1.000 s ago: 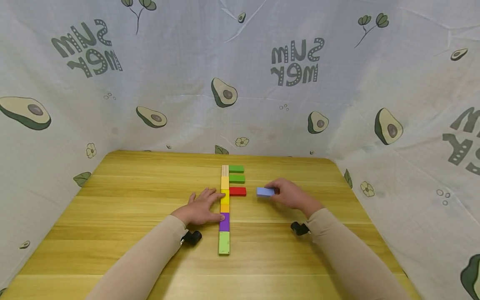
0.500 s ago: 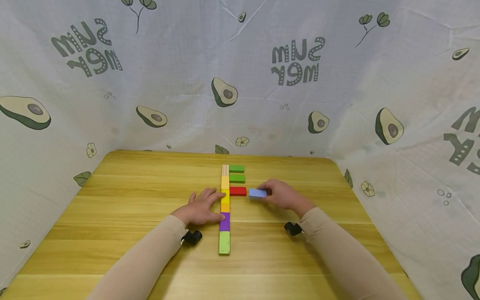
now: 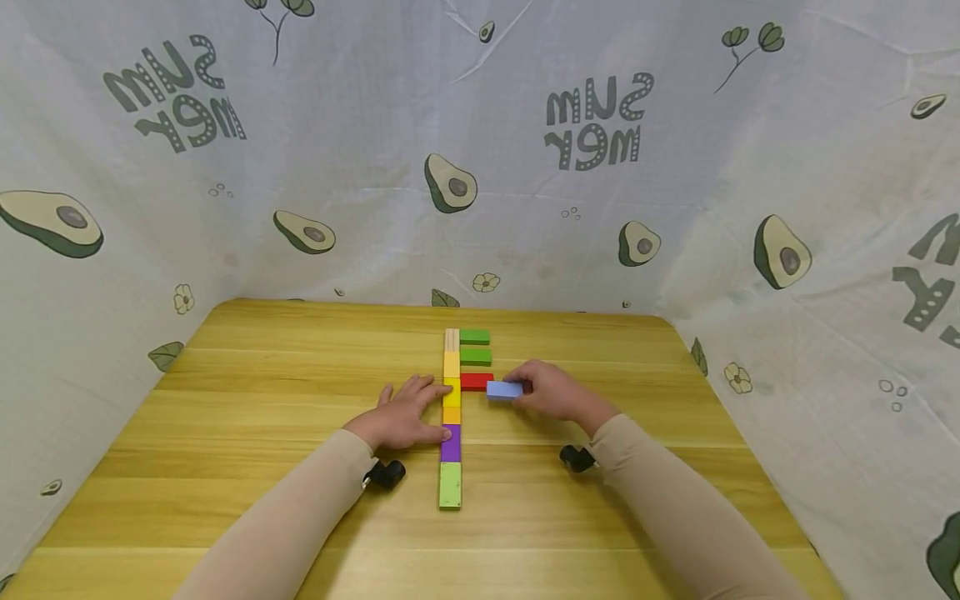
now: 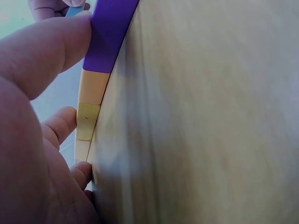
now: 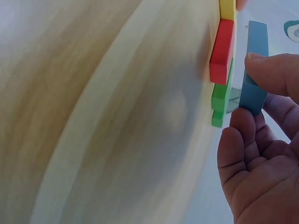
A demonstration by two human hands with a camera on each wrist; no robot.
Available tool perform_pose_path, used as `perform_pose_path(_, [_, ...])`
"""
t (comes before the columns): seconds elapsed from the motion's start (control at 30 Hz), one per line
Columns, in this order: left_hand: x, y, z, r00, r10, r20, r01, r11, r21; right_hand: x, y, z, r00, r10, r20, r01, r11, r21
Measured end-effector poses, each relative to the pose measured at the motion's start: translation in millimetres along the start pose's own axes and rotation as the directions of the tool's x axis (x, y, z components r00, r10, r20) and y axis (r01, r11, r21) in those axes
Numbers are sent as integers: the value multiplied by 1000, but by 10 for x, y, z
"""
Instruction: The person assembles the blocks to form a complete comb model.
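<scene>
My right hand pinches a light blue block by its right end, thumb against fingers. In the right wrist view the blue block stands off the table surface. It overlaps the right end of the red block in the head view. My left hand lies with fingers spread beside a straight column of coloured blocks. One fingertip touches the yellow block, and the thumb rests on the purple block. Below that sits a light green block.
Two green blocks extend right from the column's upper part, above the red one. A plain wood block tops the column. The wooden table ends at a white cloth printed with avocados.
My right hand has moved left with the blue block, from clear of the red block to its right end. My left hand has stayed in place on the column.
</scene>
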State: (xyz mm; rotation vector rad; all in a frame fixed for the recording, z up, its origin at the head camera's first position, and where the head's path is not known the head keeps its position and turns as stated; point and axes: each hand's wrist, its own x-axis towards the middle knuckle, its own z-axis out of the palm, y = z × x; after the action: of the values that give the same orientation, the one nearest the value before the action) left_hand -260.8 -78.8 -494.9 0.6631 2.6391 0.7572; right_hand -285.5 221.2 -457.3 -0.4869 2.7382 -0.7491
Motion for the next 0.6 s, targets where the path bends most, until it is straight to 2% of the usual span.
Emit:
perform_pose_path(0.4, [-4,16,-8,1000,-8,7,8,1000,3,32,-119,74,999,37,13,-37,999,12])
perform_pose_path(0.6, [3,3,4,1000,-10,1,10,1000,4,38,-149,100,1000,23,21,-23,1000,-6])
